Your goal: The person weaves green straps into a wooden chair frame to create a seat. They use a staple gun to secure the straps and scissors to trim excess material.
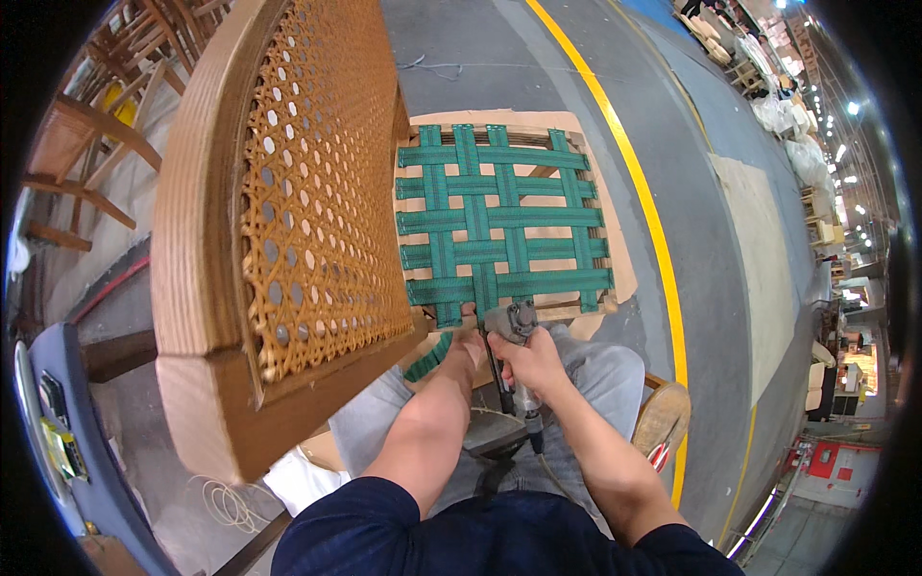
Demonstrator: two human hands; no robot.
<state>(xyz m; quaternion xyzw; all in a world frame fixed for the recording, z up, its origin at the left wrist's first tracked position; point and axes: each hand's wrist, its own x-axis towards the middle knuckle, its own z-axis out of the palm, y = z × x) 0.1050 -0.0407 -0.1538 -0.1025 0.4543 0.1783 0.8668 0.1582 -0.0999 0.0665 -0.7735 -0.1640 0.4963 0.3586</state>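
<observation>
A wooden chair frame stands before me, its seat woven from green webbing straps [500,218] and its tall back panel of woven cane [317,182] at the left. My right hand [528,361] is wrapped round the grey pneumatic staple gun [512,324], whose head sits against the near seat rail. Close beside it, my left hand [467,348] is closed at the near rail. A loose green webbing tail [428,357] comes out to its left, seemingly held in the fingers, which are partly hidden.
An air hose hangs below the staple gun near my lap. Red-handled pliers [659,455] lie on a wooden piece at my right. A blue padded cart [77,432] stands at left, with wooden chair frames [86,154] behind. A yellow floor line [645,192] runs along the right.
</observation>
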